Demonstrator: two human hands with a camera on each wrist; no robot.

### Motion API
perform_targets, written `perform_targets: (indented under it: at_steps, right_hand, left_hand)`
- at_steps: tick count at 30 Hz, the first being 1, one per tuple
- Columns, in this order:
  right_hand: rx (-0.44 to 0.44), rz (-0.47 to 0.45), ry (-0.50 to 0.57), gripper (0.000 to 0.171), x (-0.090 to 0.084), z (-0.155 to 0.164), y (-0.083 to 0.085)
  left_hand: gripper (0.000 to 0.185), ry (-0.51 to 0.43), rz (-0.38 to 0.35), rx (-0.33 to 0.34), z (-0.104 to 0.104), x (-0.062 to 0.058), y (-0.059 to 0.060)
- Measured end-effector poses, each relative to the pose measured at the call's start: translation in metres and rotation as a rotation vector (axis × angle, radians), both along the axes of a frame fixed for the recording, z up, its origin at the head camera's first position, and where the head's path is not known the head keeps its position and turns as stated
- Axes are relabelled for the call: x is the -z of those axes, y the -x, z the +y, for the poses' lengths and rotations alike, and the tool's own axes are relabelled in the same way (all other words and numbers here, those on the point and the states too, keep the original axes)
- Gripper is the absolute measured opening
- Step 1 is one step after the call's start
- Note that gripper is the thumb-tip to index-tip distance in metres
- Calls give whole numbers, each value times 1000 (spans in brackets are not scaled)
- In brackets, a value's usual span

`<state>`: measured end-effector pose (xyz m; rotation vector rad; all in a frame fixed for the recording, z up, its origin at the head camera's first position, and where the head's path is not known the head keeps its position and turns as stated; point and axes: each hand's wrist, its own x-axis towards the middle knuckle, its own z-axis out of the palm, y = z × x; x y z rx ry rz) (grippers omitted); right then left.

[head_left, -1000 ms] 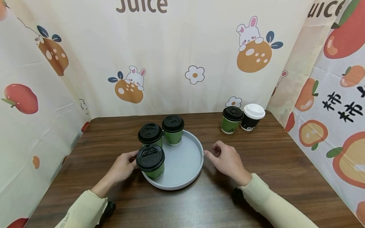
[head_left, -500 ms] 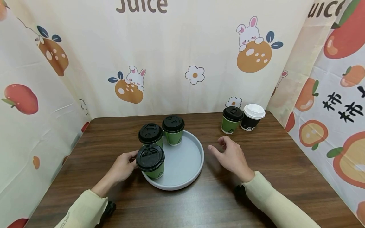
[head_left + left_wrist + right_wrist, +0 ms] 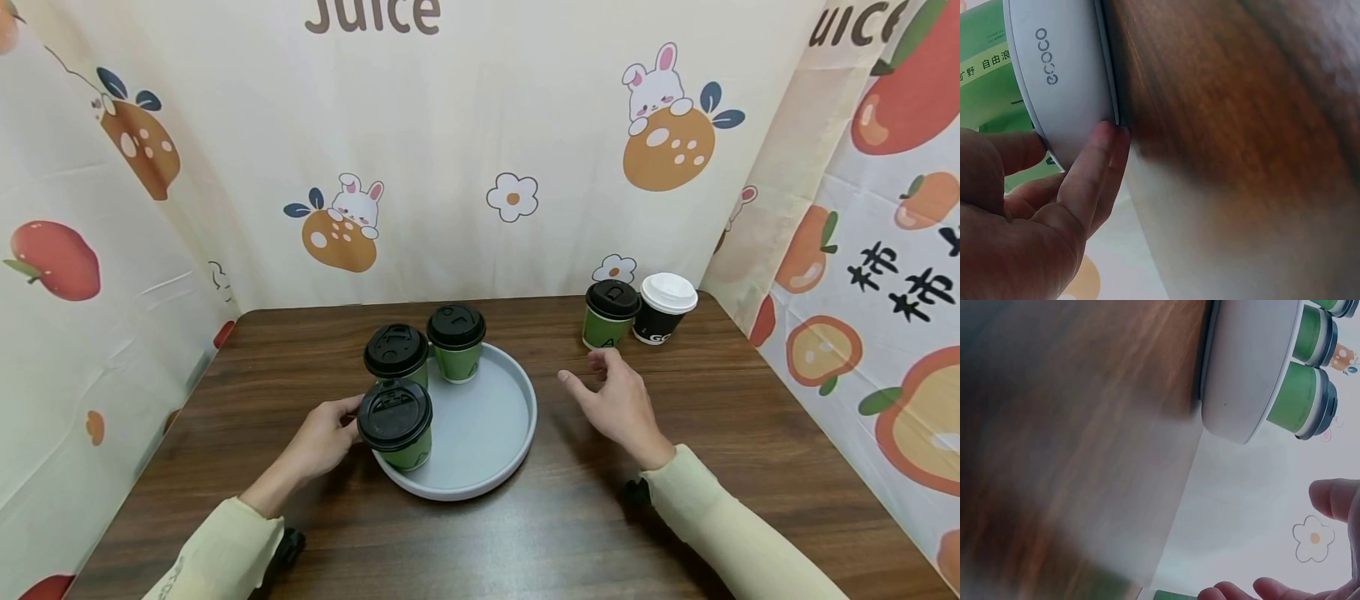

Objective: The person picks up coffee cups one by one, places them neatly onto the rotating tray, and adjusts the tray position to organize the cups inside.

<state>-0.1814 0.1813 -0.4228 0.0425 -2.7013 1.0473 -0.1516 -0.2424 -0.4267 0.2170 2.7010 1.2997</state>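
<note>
- Right hand [image 3: 617, 403]: right of centre in the head view, above the surface [image 3: 750, 433], fingers relaxed and spread, grasping nothing
- Green cup [image 3: 609, 315]: black lid, upright, upper right of the frame; lies just up and slightly left of the right hand's fingertips, near but apart; long axis vertical; the right hand is far nearer to it than the left
- Black cup [image 3: 664, 308]: white lid, touching or just beside the green cup on its right side
- Left hand [image 3: 324, 437]: lower left of centre, fingers curled against the rim of the tray [image 3: 495, 475]; the left wrist view shows fingertips [image 3: 1102, 140] touching the tray wall
- Tray: round, grey, centre of the frame, bearing three green cups with black lids along its left side; nearest of them [image 3: 396, 425] sits just beside the left hand
- Change from a second ago: right hand has left the tray's right rim and travelled up and right toward the green cup; left hand, tray and all cups unmoved
</note>
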Motion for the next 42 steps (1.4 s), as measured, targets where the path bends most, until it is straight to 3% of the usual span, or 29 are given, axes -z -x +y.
perform_targets:
  at_steps: [17, 26, 42]
  right_hand:
    - [131, 42, 60, 76, -5, 14, 15]
    - [150, 80, 73, 81, -2, 23, 25]
    - [183, 56, 76, 82, 1, 32, 37]
  left_hand:
    - [41, 3, 3, 2, 1, -1, -1]
    - [41, -3, 2, 1, 0, -1, -2]
    - [41, -7, 4, -2, 2, -2, -2]
